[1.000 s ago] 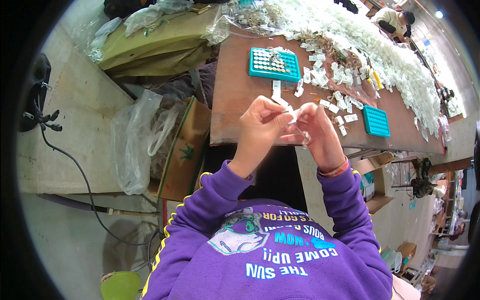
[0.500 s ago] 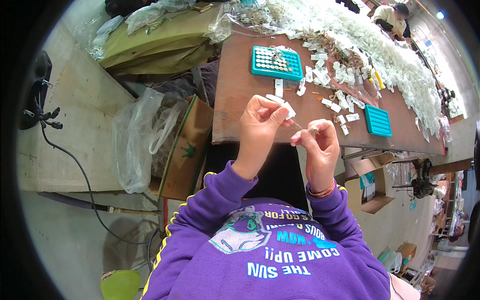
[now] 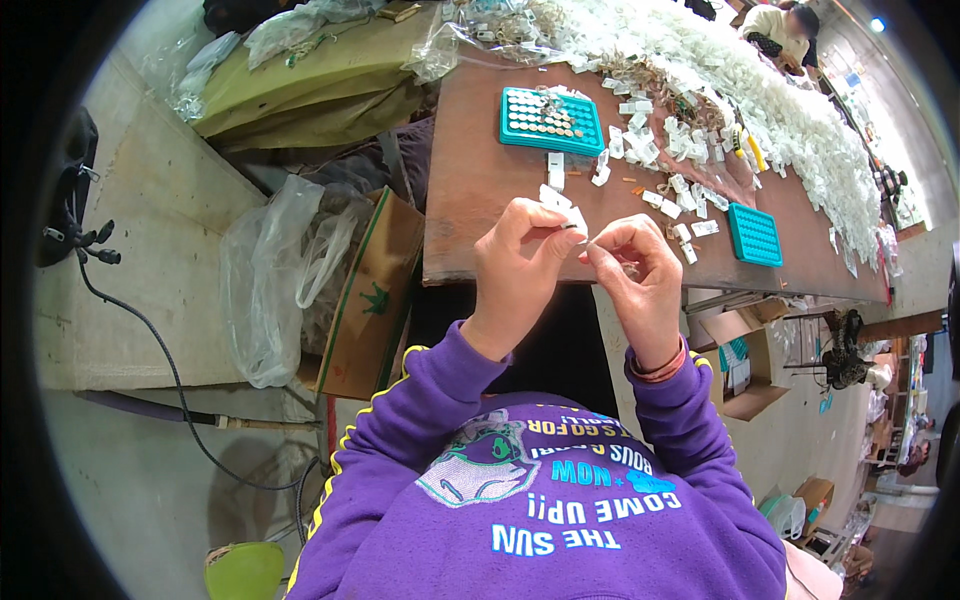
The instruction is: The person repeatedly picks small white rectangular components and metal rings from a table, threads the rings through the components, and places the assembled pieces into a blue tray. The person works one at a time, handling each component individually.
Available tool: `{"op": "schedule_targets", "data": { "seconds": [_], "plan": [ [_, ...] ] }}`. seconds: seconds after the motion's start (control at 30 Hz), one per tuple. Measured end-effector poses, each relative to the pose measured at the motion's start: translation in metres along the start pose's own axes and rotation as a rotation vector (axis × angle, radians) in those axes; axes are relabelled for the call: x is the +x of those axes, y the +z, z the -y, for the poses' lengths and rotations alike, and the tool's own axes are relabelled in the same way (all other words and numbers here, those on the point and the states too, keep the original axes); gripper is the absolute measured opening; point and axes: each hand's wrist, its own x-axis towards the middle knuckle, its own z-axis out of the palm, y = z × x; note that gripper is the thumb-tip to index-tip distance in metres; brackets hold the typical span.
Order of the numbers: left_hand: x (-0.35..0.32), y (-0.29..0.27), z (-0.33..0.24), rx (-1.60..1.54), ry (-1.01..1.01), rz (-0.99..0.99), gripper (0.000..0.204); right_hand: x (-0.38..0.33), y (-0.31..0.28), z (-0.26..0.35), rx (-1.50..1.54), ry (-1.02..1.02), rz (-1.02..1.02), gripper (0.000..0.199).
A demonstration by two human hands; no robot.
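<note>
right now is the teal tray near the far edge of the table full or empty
Mostly full: the teal tray has pale round pieces in nearly all its cells. The smaller teal tray to the right looks empty.

Illumination is bright and even, daylight-like, with no hard shadows on the brown table [image 3: 470,190]. A small ceiling lamp [image 3: 877,24] glares at the upper right. The heap of white parts [image 3: 760,90] is close to overexposed, so detail there is lost. The space under the table edge is dark. Fisheye distortion bends straight edges near the rim, and a black vignette surrounds the circular field. Focus appears slightly soft at the periphery.
</note>
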Motion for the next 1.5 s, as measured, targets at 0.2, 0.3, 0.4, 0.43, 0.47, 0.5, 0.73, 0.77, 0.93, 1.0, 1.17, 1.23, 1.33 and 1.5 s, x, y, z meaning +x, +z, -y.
{"op": "schedule_targets", "data": {
  "seconds": [0.2,0.3,0.4,0.43,0.47,0.5,0.73,0.77,0.93,1.0,1.17,1.23,1.33,1.5],
  "plan": [
    [0.001,0.004,-0.001,-0.397,-0.205,-0.008,0.018,0.000,-0.002,-0.001,0.391,0.266,0.132,0.006],
    [-0.003,0.008,-0.001,-0.715,-0.410,0.007,0.012,0.000,0.002,-0.007,0.551,0.323,0.166,0.005],
    [-0.006,0.006,0.002,-0.880,-0.602,0.027,0.014,0.002,0.007,-0.015,0.633,0.365,0.134,0.003],
    [-0.006,0.007,0.004,-0.927,-0.635,0.013,0.014,0.002,0.009,-0.017,0.657,0.375,0.114,0.003],
    [-0.004,0.006,0.007,-0.924,-0.639,-0.002,0.014,0.004,0.010,-0.020,0.671,0.385,0.153,0.007],
    [-0.002,0.006,0.011,-0.922,-0.642,-0.016,0.014,0.005,0.009,-0.021,0.659,0.431,0.164,0.011],
    [0.034,0.003,0.048,-0.962,-0.556,-0.204,0.012,0.054,-0.024,-0.044,0.230,0.355,0.179,0.033],
    [0.034,0.003,0.051,-0.958,-0.547,-0.209,0.012,0.069,-0.026,-0.053,0.110,0.297,0.078,0.026],
    [0.026,-0.001,0.059,-0.875,-0.559,-0.150,0.011,0.136,-0.027,-0.095,-0.692,-0.187,-0.012,0.014],
    [0.027,-0.003,0.061,-0.839,-0.590,-0.157,0.010,0.146,-0.020,-0.105,-0.782,-0.194,0.044,0.015],
    [0.030,-0.002,0.057,-0.774,-0.658,-0.157,0.010,0.155,-0.011,-0.119,-0.873,-0.249,0.041,0.017],
    [0.030,0.001,0.054,-0.814,-0.649,-0.170,0.012,0.157,-0.014,-0.121,-0.797,-0.220,0.039,0.015],
    [0.031,0.003,0.053,-0.856,-0.634,-0.172,0.012,0.169,-0.017,-0.119,-0.674,-0.194,0.018,0.011],
    [0.031,0.000,0.056,-0.841,-0.565,-0.061,0.013,0.185,-0.015,-0.114,-0.637,-0.095,0.143,0.015]
  ]
}}
